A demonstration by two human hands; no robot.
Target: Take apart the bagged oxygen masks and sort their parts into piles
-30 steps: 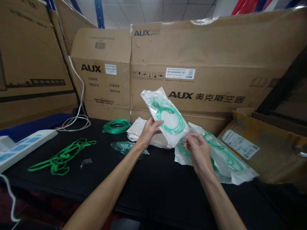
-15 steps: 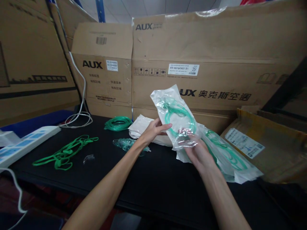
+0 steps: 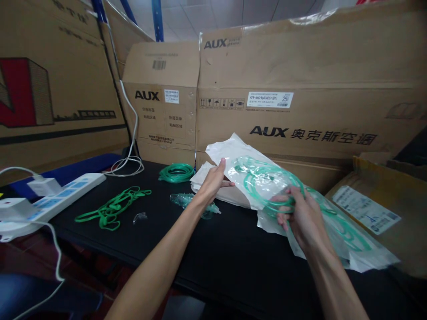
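My right hand (image 3: 300, 211) has its fingers closed round a coil of clear green tubing (image 3: 267, 171). The coil lies against a white-backed clear pouch (image 3: 230, 149) and reaches past its right side; I cannot tell how much is still inside. At the pouch's left edge is my left hand (image 3: 213, 181), thumb up and a finger stretched out apart from it. Whether it touches the pouch is unclear. Below the right hand lie more pouches of green tubing (image 3: 347, 231). A translucent green plastic piece (image 3: 182, 200) sits partly behind my left forearm.
On the black table (image 3: 213, 258) lie a tubing coil (image 3: 176, 172), green straps (image 3: 113, 206), a small clear piece (image 3: 140, 217) and white packets (image 3: 202, 175). A power strip (image 3: 73, 191) stands left, an opened carton (image 3: 367, 209) right. Large AUX cartons (image 3: 293, 66) line the back.
My right hand has shifted onto the tubing, which now spreads wider, past the pouch's side. The pouch has tilted and dropped lower. My left hand's fingers have spread. The view has turned slightly left.
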